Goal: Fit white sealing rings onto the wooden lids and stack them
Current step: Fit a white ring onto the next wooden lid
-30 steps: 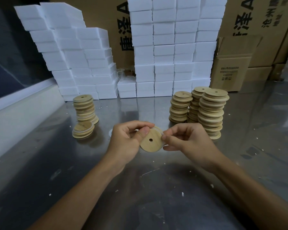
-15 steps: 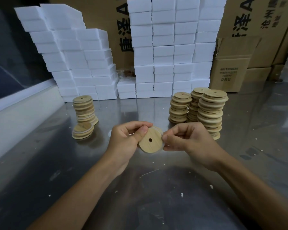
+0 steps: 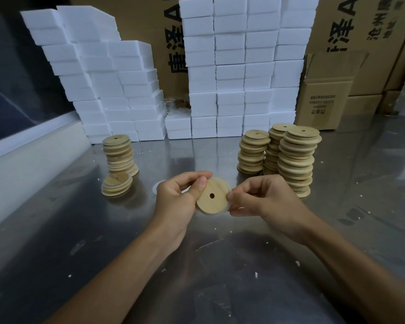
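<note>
Both hands hold one round wooden lid [image 3: 211,198] with a centre hole, tilted up above the steel table. My left hand [image 3: 177,198] grips its left edge, thumb on the face. My right hand [image 3: 258,198] pinches its right edge, where a thin white sealing ring [image 3: 229,191] shows along the rim. Left of the hands stands a stack of lids with white rings [image 3: 119,155], and a short stack [image 3: 116,184] lies before it. Three taller stacks of plain wooden lids [image 3: 295,161] stand to the right. More white rings [image 3: 156,186] peek out behind my left hand.
White foam blocks [image 3: 232,73] are piled in walls along the back of the steel table [image 3: 84,230]. Cardboard boxes [image 3: 323,97] stand behind and at the right. A white ledge [image 3: 21,160] borders the table's left side. White crumbs are scattered on the surface.
The lid has tilted and turned slightly between my hands. My fingers have shifted a little along its rim. The stacks have not moved.
</note>
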Motion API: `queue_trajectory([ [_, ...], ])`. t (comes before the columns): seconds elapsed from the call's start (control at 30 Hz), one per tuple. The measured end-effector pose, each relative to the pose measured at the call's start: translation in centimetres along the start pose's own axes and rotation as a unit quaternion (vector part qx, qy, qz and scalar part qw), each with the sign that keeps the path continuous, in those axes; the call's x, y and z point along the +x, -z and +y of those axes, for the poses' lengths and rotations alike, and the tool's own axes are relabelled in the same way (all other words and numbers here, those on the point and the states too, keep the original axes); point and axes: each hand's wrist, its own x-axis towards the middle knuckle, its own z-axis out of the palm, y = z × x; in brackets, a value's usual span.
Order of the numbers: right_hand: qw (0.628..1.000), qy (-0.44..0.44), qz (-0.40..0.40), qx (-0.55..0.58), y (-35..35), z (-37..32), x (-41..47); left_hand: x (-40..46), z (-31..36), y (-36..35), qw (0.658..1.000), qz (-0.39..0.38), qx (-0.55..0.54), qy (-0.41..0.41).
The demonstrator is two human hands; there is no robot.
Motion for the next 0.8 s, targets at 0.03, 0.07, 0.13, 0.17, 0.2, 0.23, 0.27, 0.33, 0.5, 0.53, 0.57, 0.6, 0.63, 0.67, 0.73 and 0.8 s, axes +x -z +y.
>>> queue_trajectory([
  [0.03,1.000,0.001,-0.004,-0.001,-0.1,0.0,0.0,0.0,0.0,0.0,1.000,0.008,-0.004,0.001],
  [0.07,1.000,0.003,-0.006,0.001,-0.2,-0.1,-0.1,0.1,0.0,0.0,1.000,0.015,-0.008,0.003],
  [0.13,1.000,0.005,-0.002,0.012,-0.4,0.0,-0.1,0.1,0.0,0.0,1.000,0.024,-0.017,0.007],
  [0.17,1.000,0.005,0.003,0.015,-0.5,0.0,-0.1,0.1,0.1,0.0,1.000,0.024,-0.017,0.008],
  [0.2,1.000,0.005,0.007,0.013,-0.5,0.0,0.0,0.1,0.0,0.1,1.000,0.020,-0.010,0.005],
  [0.23,1.000,0.005,0.010,0.008,-0.5,0.1,0.1,0.1,0.0,0.2,1.000,0.009,0.005,-0.003],
  [0.27,1.000,0.005,0.015,0.001,-0.4,0.1,0.1,0.2,0.1,0.5,0.999,-0.012,0.027,-0.012],
  [0.33,0.999,0.011,0.027,-0.015,-0.2,0.2,0.3,0.3,0.2,0.9,0.995,-0.076,0.068,-0.015],
  [0.5,0.998,0.041,0.026,-0.043,-0.2,0.3,0.3,0.3,0.2,0.9,0.994,-0.096,0.047,0.016],
  [0.53,0.998,0.045,0.025,-0.039,-0.2,0.4,0.4,0.3,0.2,0.9,0.995,-0.088,0.038,0.019],
  [0.57,0.998,0.047,0.024,-0.040,-0.2,0.4,0.4,0.4,0.1,0.9,0.996,-0.082,0.033,0.021],
  [0.6,0.998,0.047,0.021,-0.043,-0.2,0.4,0.4,0.4,0.0,0.9,0.996,-0.079,0.031,0.023],
  [0.63,0.998,0.045,0.019,-0.048,-0.1,0.5,0.5,0.4,0.0,0.9,0.996,-0.077,0.029,0.024],
  [0.67,0.998,0.042,0.014,-0.054,-0.1,0.5,0.5,0.4,0.0,0.8,0.997,-0.074,0.026,0.025],
  [0.73,0.997,0.036,0.000,-0.064,-0.1,0.5,0.5,0.3,0.0,0.8,0.997,-0.070,0.014,0.027],
  [0.8,0.997,0.037,-0.008,-0.068,-0.1,0.5,0.4,0.3,0.0,0.7,0.997,-0.069,0.001,0.031],
])
